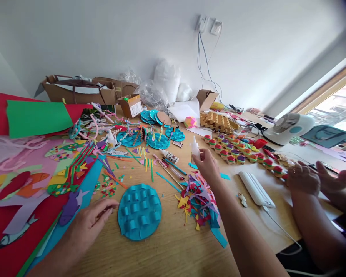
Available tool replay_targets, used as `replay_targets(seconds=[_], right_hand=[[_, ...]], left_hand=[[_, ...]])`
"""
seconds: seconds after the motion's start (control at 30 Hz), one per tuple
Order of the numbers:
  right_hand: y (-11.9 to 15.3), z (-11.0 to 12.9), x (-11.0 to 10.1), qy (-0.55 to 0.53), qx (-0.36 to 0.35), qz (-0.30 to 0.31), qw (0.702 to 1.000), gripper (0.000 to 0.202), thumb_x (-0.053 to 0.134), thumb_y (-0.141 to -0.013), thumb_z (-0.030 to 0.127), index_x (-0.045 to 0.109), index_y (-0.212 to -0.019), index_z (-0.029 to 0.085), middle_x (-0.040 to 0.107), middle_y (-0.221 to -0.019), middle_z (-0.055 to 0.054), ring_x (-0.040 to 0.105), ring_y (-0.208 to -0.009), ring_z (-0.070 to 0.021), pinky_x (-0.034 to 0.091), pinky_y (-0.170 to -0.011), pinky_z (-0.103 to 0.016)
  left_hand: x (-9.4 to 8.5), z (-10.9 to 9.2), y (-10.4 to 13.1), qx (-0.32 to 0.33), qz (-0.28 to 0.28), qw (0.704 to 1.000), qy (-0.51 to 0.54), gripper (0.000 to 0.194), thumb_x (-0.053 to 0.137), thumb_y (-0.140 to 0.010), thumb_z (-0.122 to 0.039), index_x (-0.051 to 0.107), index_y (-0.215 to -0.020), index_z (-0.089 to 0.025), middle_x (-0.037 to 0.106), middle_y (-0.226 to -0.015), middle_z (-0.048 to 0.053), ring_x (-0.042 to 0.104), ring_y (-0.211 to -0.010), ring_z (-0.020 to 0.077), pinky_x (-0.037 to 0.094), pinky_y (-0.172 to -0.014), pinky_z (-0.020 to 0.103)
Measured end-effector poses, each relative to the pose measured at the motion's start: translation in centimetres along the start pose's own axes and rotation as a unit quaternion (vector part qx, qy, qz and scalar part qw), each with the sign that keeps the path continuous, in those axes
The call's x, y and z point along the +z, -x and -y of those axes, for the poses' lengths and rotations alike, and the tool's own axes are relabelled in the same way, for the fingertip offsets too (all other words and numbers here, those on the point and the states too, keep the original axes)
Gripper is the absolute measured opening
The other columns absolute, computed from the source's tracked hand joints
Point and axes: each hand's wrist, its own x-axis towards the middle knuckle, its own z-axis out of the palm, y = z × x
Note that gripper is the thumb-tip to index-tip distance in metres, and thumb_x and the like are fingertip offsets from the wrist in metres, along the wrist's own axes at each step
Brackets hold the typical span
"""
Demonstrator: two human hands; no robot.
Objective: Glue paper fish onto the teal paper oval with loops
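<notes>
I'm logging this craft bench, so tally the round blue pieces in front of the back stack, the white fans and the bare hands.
Round blue pieces: 4
White fan: 1
Own hands, left and right: 2
Other person's hands: 2
Total: 9

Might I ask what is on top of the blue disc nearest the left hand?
Raised, curved blue strips stand across the blue disc; its surface behind them and whatever lies beneath it are hidden.

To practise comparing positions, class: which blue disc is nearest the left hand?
The foreground blue disc, lying on its own just beside the left hand; the other blue discs are grouped farther back.
</notes>
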Motion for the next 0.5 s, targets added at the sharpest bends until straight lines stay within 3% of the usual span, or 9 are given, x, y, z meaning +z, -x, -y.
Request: replay_targets(seconds=[0.07,0.17,0.27,0.4,0.5], right_hand=[[1.7,0.8,-1.0,-0.157,-0.056,0.024,0.986,0.038,0.051,-0.076,0.044,0.049,-0.104,0.018,0.063,-0.09,-0.006,0.059,-0.082,-0.0208,0.044,-0.07,-0.031],[4.8,2.6,-1.3,-0.358,-0.078,0.156,0.917,0.038,0.055,-0.074,0.045,0.049,-0.101,0.019,0.062,-0.089,-0.005,0.059,-0.077,-0.0187,0.046,-0.066,-0.03],[7.5,4.3,-0.8,-0.435,-0.077,0.228,0.868,0.034,0.057,-0.075,0.043,0.052,-0.098,0.019,0.061,-0.087,-0.002,0.058,-0.078,-0.0166,0.045,-0.068,-0.027],[9.8,5.8,0.3,-0.489,-0.08,0.318,0.808,0.036,0.061,-0.074,0.042,0.054,-0.102,0.02,0.061,-0.093,-0.002,0.057,-0.084,-0.0164,0.044,-0.071,-0.027],[10.8,6.3,0.8,-0.499,-0.094,0.357,0.784,0.036,0.061,-0.075,0.04,0.055,-0.105,0.021,0.061,-0.096,-0.002,0.056,-0.086,-0.0157,0.043,-0.073,-0.026]], left_hand=[[-0.4,-0.9,-0.3,-0.049,0.008,0.995,0.082,0.018,0.061,-0.069,-0.036,0.069,-0.083,-0.027,0.071,-0.079,0.001,0.066,-0.075,0.0211,0.052,-0.065,0.023],[-0.5,-2.7,-1.1,-0.09,0.002,0.978,0.187,0.027,0.066,-0.066,-0.038,0.069,-0.09,-0.025,0.07,-0.083,0.003,0.065,-0.078,0.0223,0.052,-0.065,0.025],[0.0,-4.7,-2.1,-0.104,-0.006,0.962,0.254,0.035,0.067,-0.068,-0.039,0.067,-0.1,-0.024,0.068,-0.092,0.004,0.062,-0.085,0.0219,0.051,-0.069,0.026],[1.7,-6.4,-3.3,-0.104,0.027,0.937,0.333,0.044,0.064,-0.072,-0.04,0.06,-0.113,-0.023,0.062,-0.112,0.006,0.053,-0.105,0.0235,0.047,-0.079,0.028],[3.1,-6.8,-3.8,-0.105,0.058,0.924,0.362,0.046,0.065,-0.073,-0.039,0.057,-0.115,-0.022,0.059,-0.114,0.006,0.053,-0.103,0.023,0.045,-0.078,0.028]])
